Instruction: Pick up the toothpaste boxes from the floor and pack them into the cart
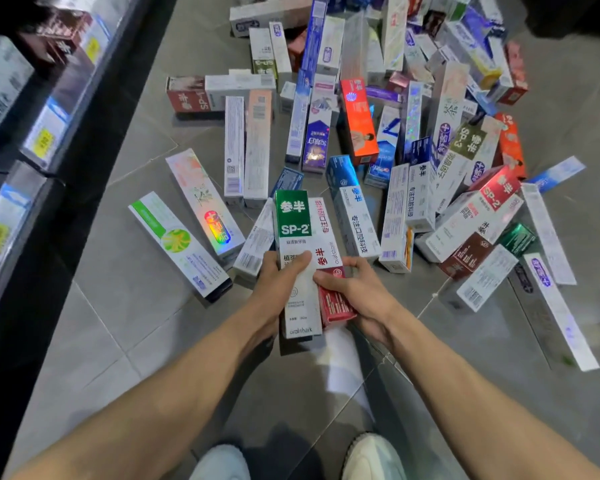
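Observation:
My left hand (280, 276) grips a green-and-white toothpaste box marked SP-2 (293, 233), thumb across its front. My right hand (355, 287) holds a red-and-white box (335, 301) pressed against the right side of the green one. Both boxes are lifted just above the grey tiled floor (125, 306). Beyond my hands, several toothpaste boxes lie scattered in a pile (378, 133) across the floor. No cart is in view.
A dark store shelf (32, 140) with boxed goods and yellow price tags runs along the left. A green-striped white box (177, 244) and a holographic box (205, 206) lie left of my hands. My two white shoes (373, 457) stand at the bottom edge.

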